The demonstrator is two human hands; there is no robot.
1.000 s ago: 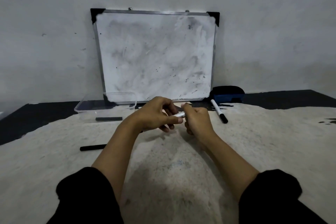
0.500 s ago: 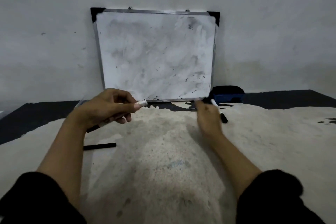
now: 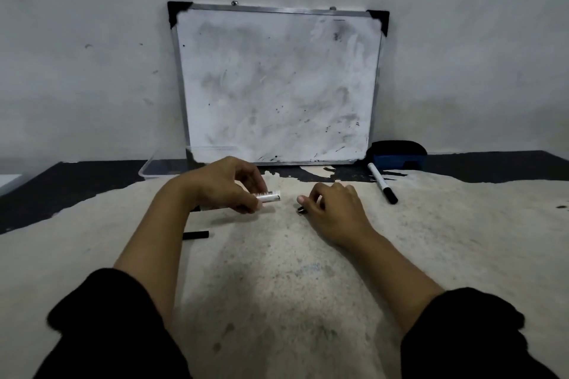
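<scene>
My left hand [image 3: 224,188] grips a white marker [image 3: 270,196] by its barrel, with the end pointing right, just above the cloth. My right hand [image 3: 335,209] hovers a short gap to the right of that end with its fingers curled. A small black piece [image 3: 301,209] peeks out under the thumb and is mostly hidden. The smudged whiteboard [image 3: 277,86] leans on the wall behind both hands.
A second white marker with a black cap [image 3: 381,183] lies at the right, in front of a blue eraser [image 3: 397,155]. A black stick [image 3: 195,235] lies on the beige cloth [image 3: 277,286] by my left forearm. A clear plastic tub [image 3: 154,168] stands left of the board.
My left hand brought the white marker from the left back to the middle. My right hand drew back from the board's lower edge and now sits close to the marker's end.
</scene>
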